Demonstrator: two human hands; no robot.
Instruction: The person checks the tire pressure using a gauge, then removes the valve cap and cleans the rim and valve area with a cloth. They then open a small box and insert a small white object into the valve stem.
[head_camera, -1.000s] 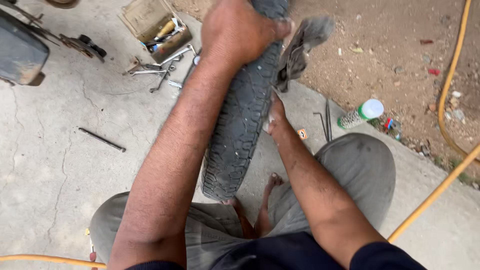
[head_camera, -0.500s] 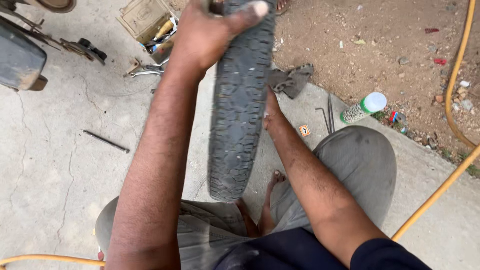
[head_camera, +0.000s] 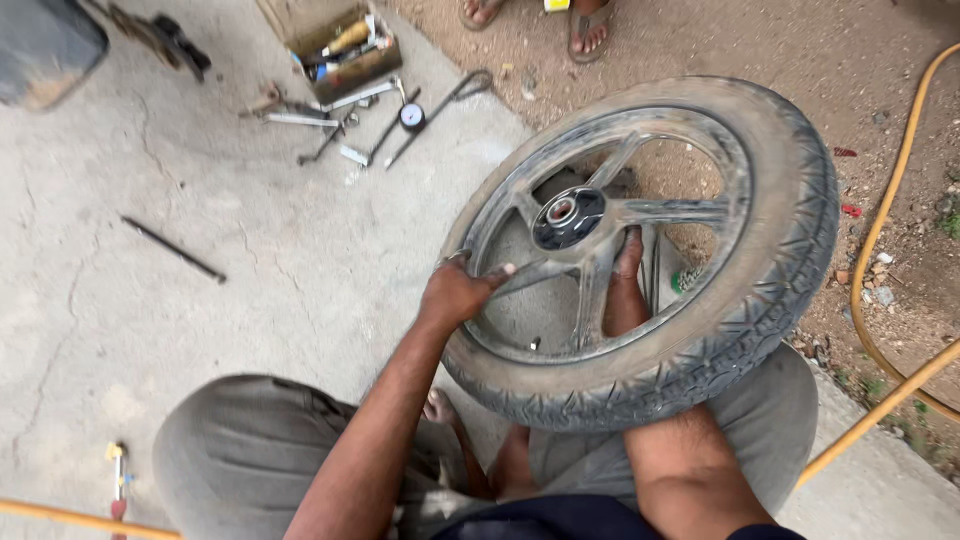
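The dusty grey motorcycle wheel with its black treaded tyre (head_camera: 640, 250) leans tilted on the person's knees. The left hand (head_camera: 455, 292) closes around a spoke at 9 o'clock; the right hand (head_camera: 627, 285) reaches through the spokes, its grip hidden. Scattered metal tools (head_camera: 350, 125) lie at 11 o'clock.

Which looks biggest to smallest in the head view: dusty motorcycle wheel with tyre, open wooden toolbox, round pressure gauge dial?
1. Dusty motorcycle wheel with black treaded tyre, though nearest the camera, which inflates it.
2. Open wooden toolbox, partly cut off at the top edge.
3. Round pressure gauge dial.
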